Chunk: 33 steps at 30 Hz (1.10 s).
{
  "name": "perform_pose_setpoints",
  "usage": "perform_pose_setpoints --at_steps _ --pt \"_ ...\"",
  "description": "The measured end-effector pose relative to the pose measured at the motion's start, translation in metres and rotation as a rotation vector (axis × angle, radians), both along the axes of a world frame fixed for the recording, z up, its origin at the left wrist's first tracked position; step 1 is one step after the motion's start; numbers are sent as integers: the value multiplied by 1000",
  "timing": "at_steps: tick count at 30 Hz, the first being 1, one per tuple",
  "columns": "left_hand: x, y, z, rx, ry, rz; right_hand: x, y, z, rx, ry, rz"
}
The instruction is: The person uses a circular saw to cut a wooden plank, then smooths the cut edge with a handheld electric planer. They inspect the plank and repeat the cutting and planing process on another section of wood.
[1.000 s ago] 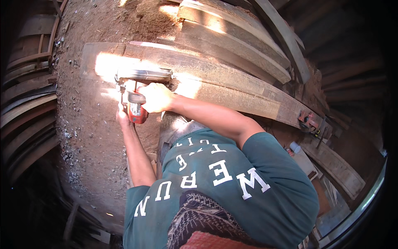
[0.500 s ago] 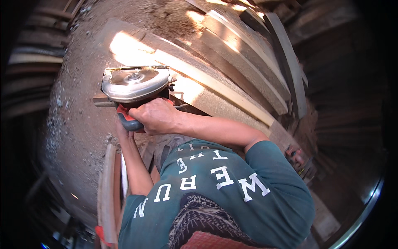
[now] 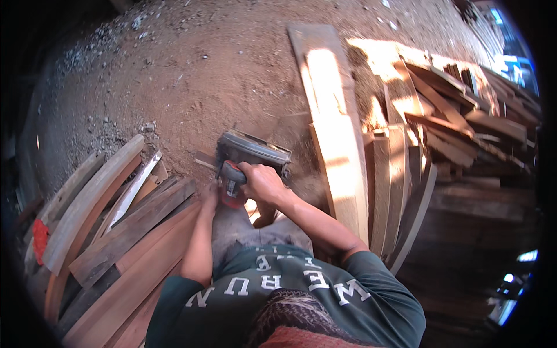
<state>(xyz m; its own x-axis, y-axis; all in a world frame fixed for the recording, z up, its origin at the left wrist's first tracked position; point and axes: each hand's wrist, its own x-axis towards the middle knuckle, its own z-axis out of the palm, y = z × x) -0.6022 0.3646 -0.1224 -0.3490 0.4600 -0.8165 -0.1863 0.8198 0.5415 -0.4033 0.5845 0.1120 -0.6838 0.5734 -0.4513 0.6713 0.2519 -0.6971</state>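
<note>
My right hand (image 3: 264, 184) is closed round the red and black rear handle of a circular saw (image 3: 255, 148), in front of my body. The saw's metal guard is seen from above, slightly blurred. A short piece of wood (image 3: 206, 160) sticks out to the left from beneath the saw. My left hand (image 3: 210, 194) is low beside the saw's handle, close to that piece. Its fingers are mostly hidden by the saw, so whether they grip the wood cannot be made out.
A long sunlit board (image 3: 335, 133) lies on the dirt floor (image 3: 174, 75) to the right. Beyond it are upright-looking beams (image 3: 380, 185) and a heap of offcuts (image 3: 447, 110). Planks (image 3: 145, 232) are stacked at the left, with a red scrap (image 3: 40, 240) near them.
My view has turned, bringing the left plank stack and right wood heap into sight. The saw now shows more edge-on, its blade disc no longer visible. My right hand keeps its grip.
</note>
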Motion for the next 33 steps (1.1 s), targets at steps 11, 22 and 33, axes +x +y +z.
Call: perform_pose_setpoints --at_steps 11,22,33 --pt "-80 -30 -53 -498 301 -452 -210 158 -285 -270 52 -189" --pt "-138 -41 -67 -400 319 -407 -328 251 -476 403 -498 196" --pt "-134 -58 -90 -406 414 -357 -346 124 -727 391 -866 617"
